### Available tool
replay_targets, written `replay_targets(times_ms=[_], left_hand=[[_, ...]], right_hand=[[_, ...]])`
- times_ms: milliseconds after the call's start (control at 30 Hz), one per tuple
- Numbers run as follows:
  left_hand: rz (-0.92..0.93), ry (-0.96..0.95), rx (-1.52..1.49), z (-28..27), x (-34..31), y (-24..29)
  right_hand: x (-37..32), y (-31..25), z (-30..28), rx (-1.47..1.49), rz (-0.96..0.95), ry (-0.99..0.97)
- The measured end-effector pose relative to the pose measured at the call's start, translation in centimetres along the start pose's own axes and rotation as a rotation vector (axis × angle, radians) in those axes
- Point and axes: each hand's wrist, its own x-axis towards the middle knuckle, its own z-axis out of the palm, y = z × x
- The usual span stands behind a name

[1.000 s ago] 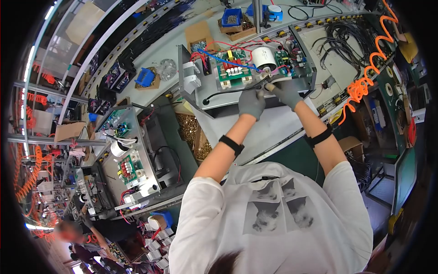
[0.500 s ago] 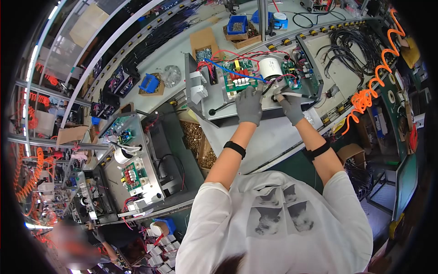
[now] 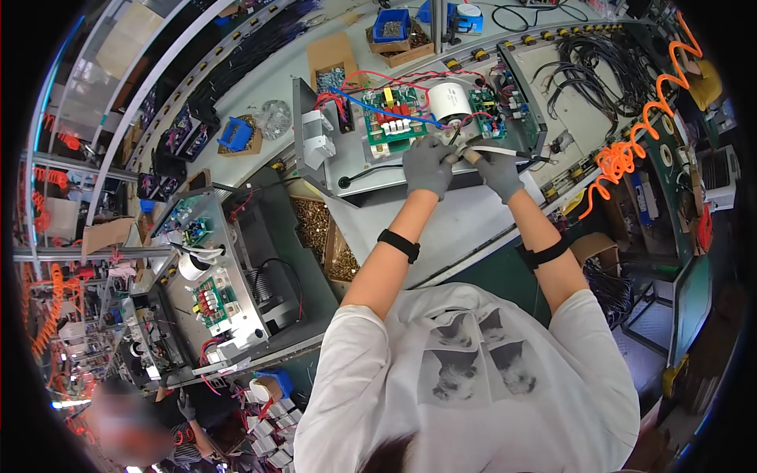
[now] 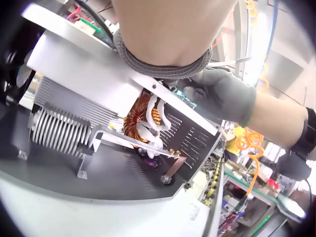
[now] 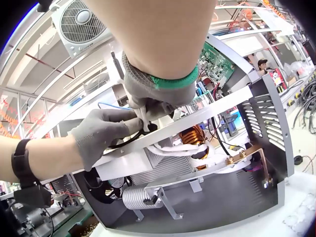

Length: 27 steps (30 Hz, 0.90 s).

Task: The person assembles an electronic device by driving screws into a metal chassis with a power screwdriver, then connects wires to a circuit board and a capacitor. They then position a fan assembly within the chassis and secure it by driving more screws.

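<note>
Both gloved hands meet at the front edge of an open metal chassis (image 3: 371,175) holding a green circuit board (image 3: 386,130) and a white capacitor (image 3: 449,102). My left hand (image 3: 430,167) curls its fingers on a black cable (image 3: 371,169) that comes out of the panel at the left. My right hand (image 3: 498,175) pinches a white-sleeved cable (image 3: 505,151), whose dark end points right. In the right wrist view, the fingertips of both hands nearly meet beside a black grommet (image 5: 152,127). Below the panel sit a copper coil (image 4: 136,118) and a ribbed cylinder (image 4: 59,131).
To the left stands a second chassis (image 3: 236,276). Boxes of brass screws (image 3: 341,256) and a blue bin (image 3: 236,134) are nearby. Black cables (image 3: 591,79) lie to the right, beside a hanging orange coiled hose (image 3: 623,162). Another person (image 3: 185,406) works at lower left.
The left hand's fingers, straighter over the panel half a second ago, are now curled and nearer the right hand. The right hand keeps the white-sleeved cable. The head view has shifted slightly.
</note>
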Motion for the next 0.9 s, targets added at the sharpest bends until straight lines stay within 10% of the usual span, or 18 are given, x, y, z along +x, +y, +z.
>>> replay_targets(times_ms=[233, 467, 800, 900], left_hand=[[-0.079, -0.286, -0.001, -1.4, 0.9, -1.0], [-0.07, -0.138, 0.17, -0.4, -0.1, 0.1], [-0.084, -0.208, 0.316, -0.6, 0.6, 0.1], [-0.038, -0.304, 0.391, -1.1, 1.3, 0.2]], right_hand=[[-0.2, -4.2, 0.9, -0.415, 0.067, 0.026], [0.7, -3.9, 1.5, -0.752, -0.129, -0.03], [1.1, -3.2, 1.7, -0.801, 0.076, -0.05], [0.3, -3.3, 1.8, -0.591, -0.167, 0.066]])
